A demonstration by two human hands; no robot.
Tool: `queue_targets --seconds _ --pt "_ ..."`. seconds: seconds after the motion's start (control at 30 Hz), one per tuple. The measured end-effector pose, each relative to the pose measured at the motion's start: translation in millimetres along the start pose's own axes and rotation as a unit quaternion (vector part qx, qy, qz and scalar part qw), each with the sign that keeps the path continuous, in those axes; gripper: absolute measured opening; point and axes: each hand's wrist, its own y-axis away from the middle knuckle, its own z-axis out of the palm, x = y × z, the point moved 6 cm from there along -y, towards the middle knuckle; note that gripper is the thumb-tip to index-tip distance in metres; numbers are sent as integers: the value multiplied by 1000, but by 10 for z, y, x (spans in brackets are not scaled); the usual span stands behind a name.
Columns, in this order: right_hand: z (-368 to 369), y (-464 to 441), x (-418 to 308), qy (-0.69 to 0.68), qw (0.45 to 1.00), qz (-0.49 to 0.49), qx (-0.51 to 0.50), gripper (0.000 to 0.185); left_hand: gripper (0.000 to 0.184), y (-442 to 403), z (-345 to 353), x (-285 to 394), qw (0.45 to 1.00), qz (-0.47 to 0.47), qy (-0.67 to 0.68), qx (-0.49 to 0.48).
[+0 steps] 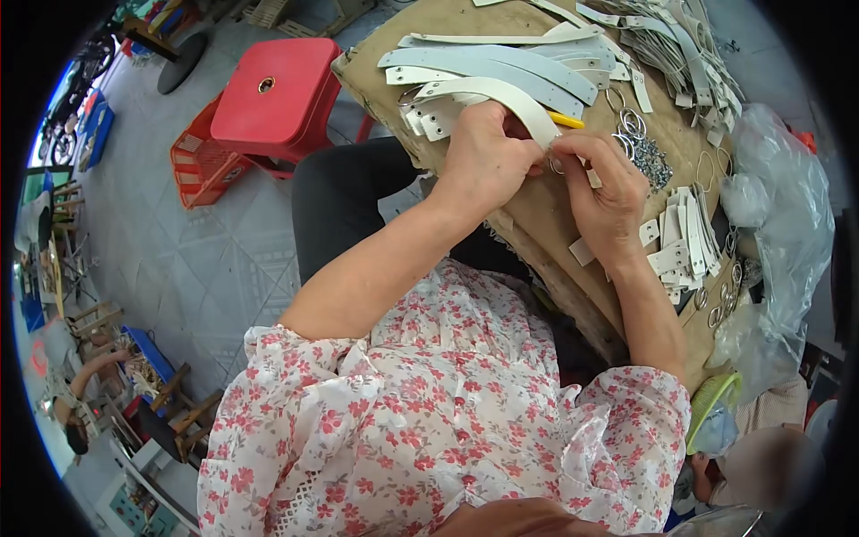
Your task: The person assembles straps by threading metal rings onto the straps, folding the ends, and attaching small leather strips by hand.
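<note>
My left hand (490, 161) is closed on a white strap (501, 92) that arches over its fingers. Close beside it, my right hand (604, 192) pinches the strap's end, and a small part of a metal ring shows under the fingers. A yellow tool (565, 120) lies just behind the strap. Grey and white straps (492, 70) with holes are stacked beyond my hands. To the right are metal rings (632, 123) and a pile of small metal fasteners (651, 164). Short white tabs (687, 234) lie nearer, beside my right wrist.
The work surface (537, 210) is covered in brown cloth. A bundle of straps (671, 45) lies at its far right, with clear plastic bags (787, 233) beyond its right edge. A red stool (273, 94) and orange crate (201, 157) stand left. Another person (774, 465) is at lower right.
</note>
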Motion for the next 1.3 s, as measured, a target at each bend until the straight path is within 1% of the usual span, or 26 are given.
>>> queue_targets --seconds 0.13,0.2,0.27,0.3,0.6,1.03,1.1,1.3 --pt "2 11 25 -6 1000 3 16 21 12 8 3 19 1000 -14 27 -1" --pt "0 17 -24 36 998 -52 25 22 12 10 -6 19 999 -20 36 1" --pt "1 15 -45 50 996 -66 25 22 19 3 3 4 998 -41 36 -19" --pt "2 16 -65 63 994 -80 26 22 19 5 2 14 998 -40 37 -18" --pt "6 22 14 48 997 -58 12 22 19 -1 -4 17 998 -51 39 -17" --pt "-5 29 31 28 998 -60 1 22 19 5 -10 44 996 -61 55 -28" --pt "-10 40 -6 48 995 -90 5 22 19 0 -11 41 996 -60 58 -26" --pt "2 50 -76 96 987 -132 -1 25 20 4 -14 45 995 -63 75 -25"
